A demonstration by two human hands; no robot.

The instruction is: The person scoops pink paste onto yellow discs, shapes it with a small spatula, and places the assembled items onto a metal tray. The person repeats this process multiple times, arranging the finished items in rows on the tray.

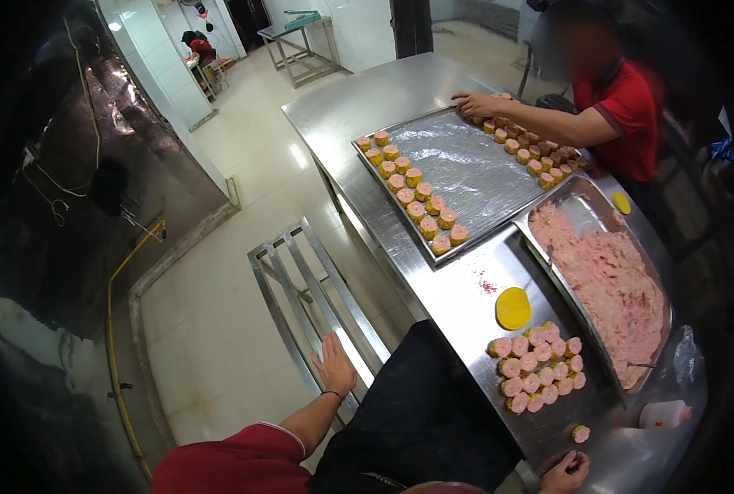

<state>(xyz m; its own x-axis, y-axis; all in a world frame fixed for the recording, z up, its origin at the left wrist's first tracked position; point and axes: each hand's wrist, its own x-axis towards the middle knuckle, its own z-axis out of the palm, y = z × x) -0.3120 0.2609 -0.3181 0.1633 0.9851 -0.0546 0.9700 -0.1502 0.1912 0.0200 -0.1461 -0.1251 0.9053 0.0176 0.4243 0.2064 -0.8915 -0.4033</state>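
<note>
My left hand rests with its fingers stretched out on a slatted metal bench beside the table. At the near end of the steel table, my right hand has its fingers curled in; whatever they hold, if anything, is hidden. Just beyond it stands a single small open-topped dumpling with a yellow wrapper and pink filling. A tight group of similar dumplings stands farther up the table. Behind the group lies a round yellow stack of wrappers.
A deep metal pan holds pink minced filling. Beyond lies a large tray with dumplings in rows at both sides; a co-worker in red reaches over its far edge. A white bottle lies near the right table edge.
</note>
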